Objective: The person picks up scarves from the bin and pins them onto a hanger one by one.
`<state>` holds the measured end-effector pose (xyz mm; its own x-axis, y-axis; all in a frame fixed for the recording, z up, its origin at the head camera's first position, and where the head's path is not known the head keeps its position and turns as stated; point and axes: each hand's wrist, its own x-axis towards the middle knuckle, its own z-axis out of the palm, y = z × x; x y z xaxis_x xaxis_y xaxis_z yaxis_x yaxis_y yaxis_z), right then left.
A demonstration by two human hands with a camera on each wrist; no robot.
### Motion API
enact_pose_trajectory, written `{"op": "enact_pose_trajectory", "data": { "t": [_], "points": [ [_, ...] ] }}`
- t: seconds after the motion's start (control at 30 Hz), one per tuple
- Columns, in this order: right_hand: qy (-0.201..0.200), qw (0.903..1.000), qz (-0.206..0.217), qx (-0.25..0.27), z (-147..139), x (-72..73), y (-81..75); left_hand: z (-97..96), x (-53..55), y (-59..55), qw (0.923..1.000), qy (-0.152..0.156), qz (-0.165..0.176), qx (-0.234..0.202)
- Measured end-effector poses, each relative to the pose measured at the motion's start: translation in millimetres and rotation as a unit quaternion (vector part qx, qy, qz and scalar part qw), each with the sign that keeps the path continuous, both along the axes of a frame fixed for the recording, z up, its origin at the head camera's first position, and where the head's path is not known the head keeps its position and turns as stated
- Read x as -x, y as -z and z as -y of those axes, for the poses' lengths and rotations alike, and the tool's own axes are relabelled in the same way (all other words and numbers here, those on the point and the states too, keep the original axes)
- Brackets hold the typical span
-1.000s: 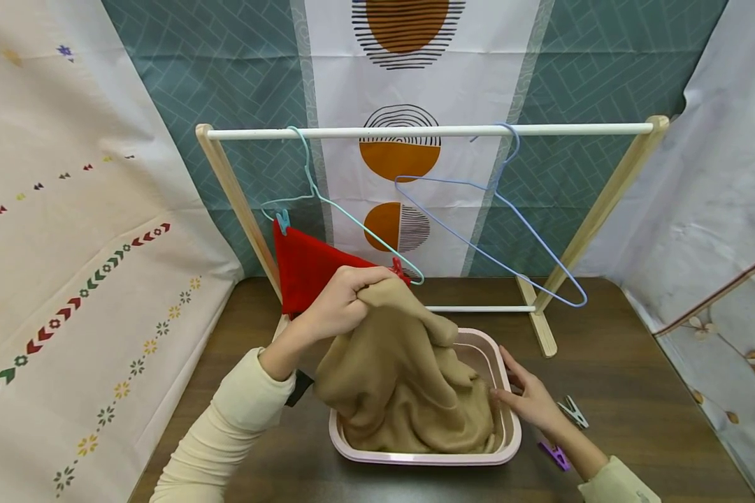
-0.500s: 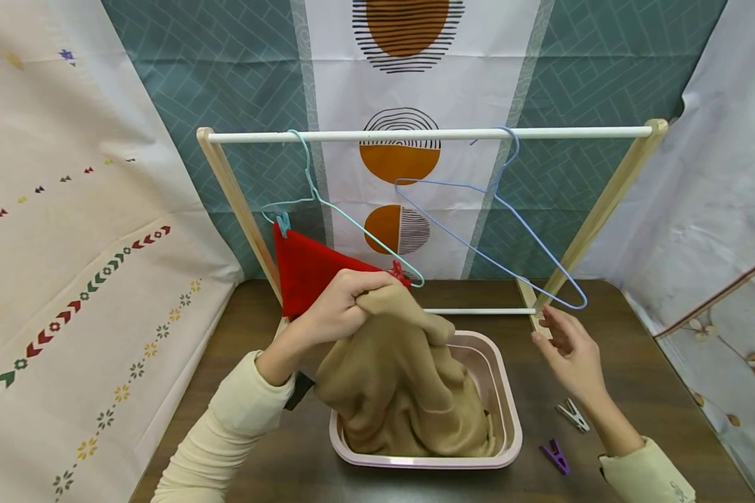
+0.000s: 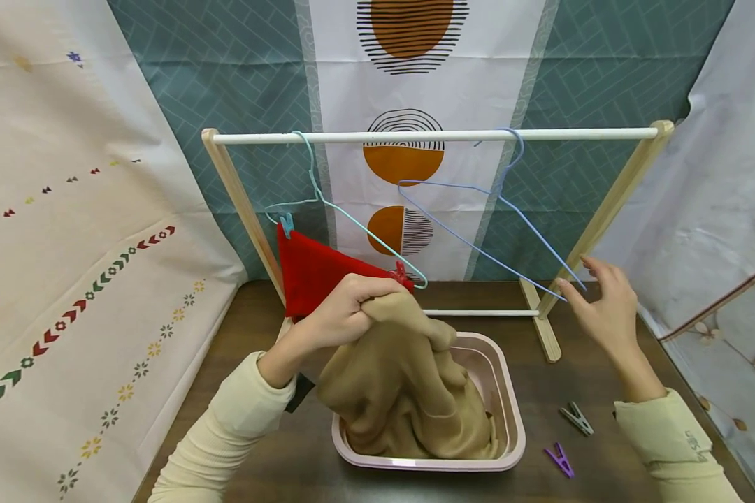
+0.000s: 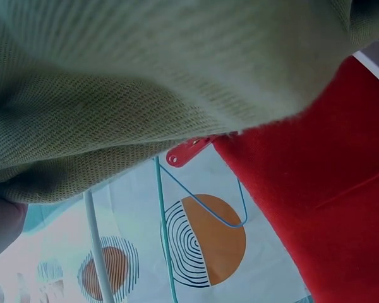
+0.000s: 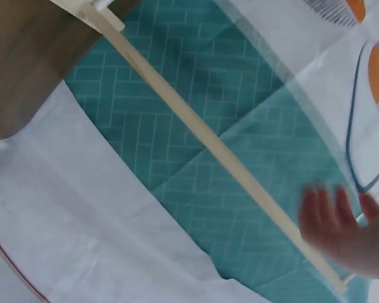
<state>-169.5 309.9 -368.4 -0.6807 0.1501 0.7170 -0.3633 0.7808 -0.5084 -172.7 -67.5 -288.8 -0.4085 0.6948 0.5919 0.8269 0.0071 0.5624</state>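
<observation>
My left hand (image 3: 352, 311) grips a bunched corner of a brown cloth (image 3: 409, 377), lifting it. The rest of the cloth lies in a pale pink basin (image 3: 514, 433). In the left wrist view the cloth (image 4: 145, 82) fills the top, with a red cloth (image 4: 328, 189) beside it. My right hand (image 3: 607, 307) is at the right corner of a blue hanger (image 3: 465, 241), thumb and fingers apart. That corner is hidden by the hand in the head view. In the right wrist view the blurred hand (image 5: 341, 230) is just below the hanger's corner (image 5: 361, 183).
A rack with a white top rod (image 3: 403, 137) and wooden legs stands behind the basin. From a mint hanger (image 3: 365, 230), a blue clip (image 3: 286, 225) and a red clip (image 3: 400, 272) hold the red cloth. A grey clothespin (image 3: 577, 419) and a purple clothespin (image 3: 560, 460) lie at right.
My right hand has left the basin's right rim and moved up and right to the blue hanger's corner. My left hand keeps its grip on the brown cloth, nearly still.
</observation>
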Motion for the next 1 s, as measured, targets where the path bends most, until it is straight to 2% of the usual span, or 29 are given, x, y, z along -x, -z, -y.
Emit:
{"op": "enact_pose_trajectory", "data": {
  "t": [0.1,0.2,0.3,0.37,0.43,0.5,0.57,0.7,0.87,1.0],
  "points": [
    [-0.030,0.9909,0.127,-0.033,-4.7,7.2,-6.8,1.4,0.0,-0.2,1.0000,0.000,0.005,0.007],
    [-0.071,0.9756,0.206,-0.027,-7.5,12.3,-9.9,3.6,0.2,0.3,0.9997,-0.001,0.015,0.017],
    [-0.134,0.9587,0.250,0.017,-9.7,15.5,-10.3,5.7,0.7,1.3,0.9992,-0.008,0.026,0.029],
    [-0.177,0.9440,0.274,0.048,-10.9,16.3,-10.5,7.0,1.0,2.0,0.9981,-0.014,0.044,0.040],
    [-0.208,0.9316,0.289,0.073,-12.2,16.0,-11.3,8.3,1.6,2.7,0.9964,-0.021,0.066,0.049],
    [-0.225,0.9252,0.293,0.087,-13.1,14.7,-12.4,9.5,2.6,3.7,0.9934,-0.026,0.096,0.057],
    [-0.237,0.9239,0.285,0.096,-13.5,13.1,-14.0,10.3,3.7,5.1,0.9902,-0.028,0.123,0.061],
    [-0.247,0.9308,0.246,0.111,-13.7,7.5,-17.7,10.4,4.8,8.8,0.9838,-0.018,0.169,0.055],
    [-0.232,0.9424,0.216,0.106,-16.8,-6.7,-23.8,6.6,2.7,12.6,0.9820,-0.005,0.186,0.031],
    [-0.226,0.9439,0.218,0.101,-18.8,-19.8,-24.7,4.0,1.5,13.8,0.9818,0.009,0.189,0.016]
  ]
}}
